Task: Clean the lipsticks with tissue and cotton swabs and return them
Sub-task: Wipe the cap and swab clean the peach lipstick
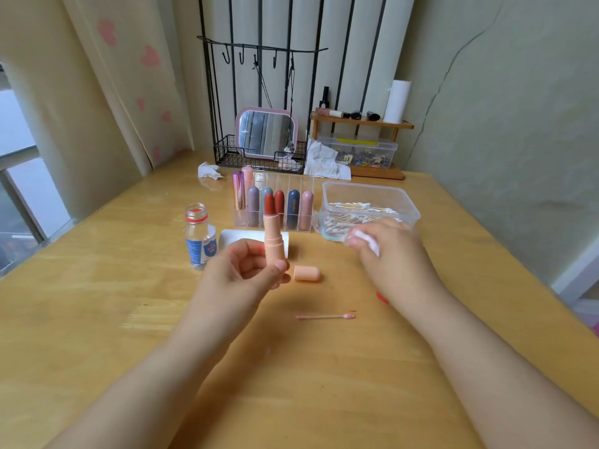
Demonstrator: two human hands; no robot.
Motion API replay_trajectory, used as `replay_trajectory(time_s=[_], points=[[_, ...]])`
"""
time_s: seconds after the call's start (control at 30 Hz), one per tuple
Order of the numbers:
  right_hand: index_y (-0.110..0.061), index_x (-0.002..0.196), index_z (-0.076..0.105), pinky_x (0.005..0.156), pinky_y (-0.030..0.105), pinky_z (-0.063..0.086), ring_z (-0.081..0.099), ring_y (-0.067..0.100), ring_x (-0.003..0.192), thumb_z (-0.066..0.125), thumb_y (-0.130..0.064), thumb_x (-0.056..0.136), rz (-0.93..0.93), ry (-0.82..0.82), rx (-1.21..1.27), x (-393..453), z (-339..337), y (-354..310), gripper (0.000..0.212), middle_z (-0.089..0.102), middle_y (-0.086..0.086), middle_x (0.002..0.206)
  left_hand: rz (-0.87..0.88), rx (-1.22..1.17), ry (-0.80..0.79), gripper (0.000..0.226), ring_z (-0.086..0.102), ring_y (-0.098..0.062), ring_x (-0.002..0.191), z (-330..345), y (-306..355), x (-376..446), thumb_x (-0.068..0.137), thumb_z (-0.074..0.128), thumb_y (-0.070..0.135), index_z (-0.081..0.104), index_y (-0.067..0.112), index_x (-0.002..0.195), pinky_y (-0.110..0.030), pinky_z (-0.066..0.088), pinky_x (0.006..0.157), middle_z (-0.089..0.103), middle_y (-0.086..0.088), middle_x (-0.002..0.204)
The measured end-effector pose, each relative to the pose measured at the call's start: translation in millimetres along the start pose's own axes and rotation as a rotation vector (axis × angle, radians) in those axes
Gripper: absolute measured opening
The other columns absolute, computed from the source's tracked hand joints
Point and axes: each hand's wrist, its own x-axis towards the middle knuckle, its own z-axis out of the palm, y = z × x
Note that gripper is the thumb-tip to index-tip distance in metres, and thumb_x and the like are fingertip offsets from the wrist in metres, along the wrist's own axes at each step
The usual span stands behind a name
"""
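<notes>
Nearest the lens, two bare forearms are stretched over the wooden table (97, 303), and a used cotton swab (325, 316), pink at both tips, is seen lying between them. An uncapped peach lipstick (273, 236) is held upright in the left hand (246, 275), pinched low on its barrel between thumb and curled fingers, its red bullet fully raised. Its cap (307, 273) is left lying on the table just beside that hand. A wad of white tissue (366, 242) is gripped in the curled fingers of the right hand (385, 251), blurred, near the tub of swabs (369, 202). The wiping step appears to be in hand; next, the tissue would need to be brought across to the bullet, gently. Other lipsticks are kept standing in the clear organizer (275, 205) behind.
</notes>
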Motion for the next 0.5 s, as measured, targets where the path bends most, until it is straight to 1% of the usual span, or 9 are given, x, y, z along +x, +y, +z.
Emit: replay_trajectory(time_s=[0.07, 0.1, 0.13, 0.2, 0.27, 0.3, 0.37, 0.43, 0.5], points=[[-0.026, 0.124, 0.058, 0.1, 0.031, 0.027, 0.039, 0.023, 0.125, 0.054, -0.042, 0.092, 0.017, -0.245, -0.259, 2, 9, 3, 0.037, 0.056, -0.002, 0.127, 0.009, 0.11, 0.025, 0.009, 0.07, -0.017, 0.079, -3, -4, 2, 0.084, 0.066, 0.005, 0.062, 0.011, 0.09, -0.022, 0.052, 0.073, 0.073, -0.008, 0.085], [-0.029, 0.132, 0.051, 0.102, 0.031, 0.023, 0.033, 0.022, 0.13, 0.051, -0.048, 0.092, 0.029, -0.313, -0.32, 2, 9, 3, 0.044, 0.05, -0.005, 0.133, 0.016, 0.193, 0.038, 0.009, 0.069, -0.015, 0.08, -5, -6, 4, 0.084, 0.068, 0.008, 0.063, 0.014, 0.089, -0.019, 0.051, 0.071, 0.073, -0.006, 0.085], [-0.031, 0.137, 0.044, 0.104, 0.031, 0.02, 0.029, 0.02, 0.133, 0.05, -0.051, 0.091, 0.029, -0.328, -0.33, 1, 8, 2, 0.05, 0.046, -0.007, 0.138, 0.023, 0.284, 0.051, 0.009, 0.068, -0.014, 0.079, -7, -9, 6, 0.083, 0.069, 0.011, 0.063, 0.017, 0.087, -0.016, 0.049, 0.067, 0.073, -0.003, 0.084], [-0.033, 0.14, 0.04, 0.106, 0.03, 0.018, 0.025, 0.018, 0.135, 0.052, -0.049, 0.091, -0.024, -0.263, -0.291, -1, 2, -1, 0.053, 0.042, -0.01, 0.142, 0.028, 0.42, 0.073, 0.009, 0.067, -0.011, 0.076, -11, -14, 9, 0.083, 0.07, 0.015, 0.063, 0.021, 0.084, -0.019, 0.047, 0.064, 0.072, 0.003, 0.08], [-0.031, 0.137, 0.045, 0.105, 0.028, 0.019, 0.028, 0.017, 0.134, 0.054, -0.043, 0.092, -0.087, -0.232, -0.254, -3, -2, -4, 0.047, 0.044, -0.01, 0.139, 0.036, 0.506, 0.089, 0.011, 0.065, -0.009, 0.071, -12, -19, 12, 0.082, 0.071, 0.015, 0.064, 0.023, 0.08, -0.022, 0.048, 0.064, 0.069, 0.009, 0.077], [-0.029, 0.134, 0.049, 0.104, 0.027, 0.021, 0.03, 0.017, 0.131, 0.055, -0.039, 0.092, -0.11, -0.239, -0.231, -4, -3, -4, 0.043, 0.047, -0.008, 0.137, 0.04, 0.544, 0.096, 0.01, 0.062, -0.007, 0.065, -11, -20, 12, 0.081, 0.071, 0.015, 0.064, 0.023, 0.08, -0.021, 0.047, 0.061, 0.066, 0.011, 0.073], [-0.025, 0.128, 0.056, 0.1, 0.025, 0.027, 0.039, 0.018, 0.125, 0.058, -0.032, 0.092, -0.148, -0.28, -0.155, -4, 0, -5, 0.037, 0.052, -0.004, 0.129, 0.042, 0.562, 0.089, 0.008, 0.057, -0.002, 0.051, -9, -23, 12, 0.081, 0.071, 0.013, 0.066, 0.019, 0.082, -0.013, 0.041, 0.05, 0.063, 0.013, 0.059], [-0.022, 0.127, 0.058, 0.096, 0.022, 0.03, 0.044, 0.017, 0.121, 0.059, -0.028, 0.092, -0.179, -0.345, -0.111, -5, 7, -10, 0.035, 0.054, -0.002, 0.125, 0.047, 0.564, 0.076, 0.009, 0.056, 0.002, 0.049, -8, -24, 13, 0.08, 0.072, 0.011, 0.066, 0.017, 0.082, -0.011, 0.039, 0.048, 0.063, 0.016, 0.056], [-0.022, 0.129, 0.056, 0.098, 0.023, 0.031, 0.043, 0.017, 0.121, 0.057, -0.027, 0.093, -0.199, -0.382, -0.11, -5, 19, -14, 0.037, 0.054, -0.002, 0.125, 0.058, 0.592, 0.074, 0.011, 0.056, 0.004, 0.052, -9, -26, 13, 0.079, 0.073, 0.011, 0.066, 0.019, 0.082, -0.01, 0.039, 0.05, 0.063, 0.011, 0.059]])
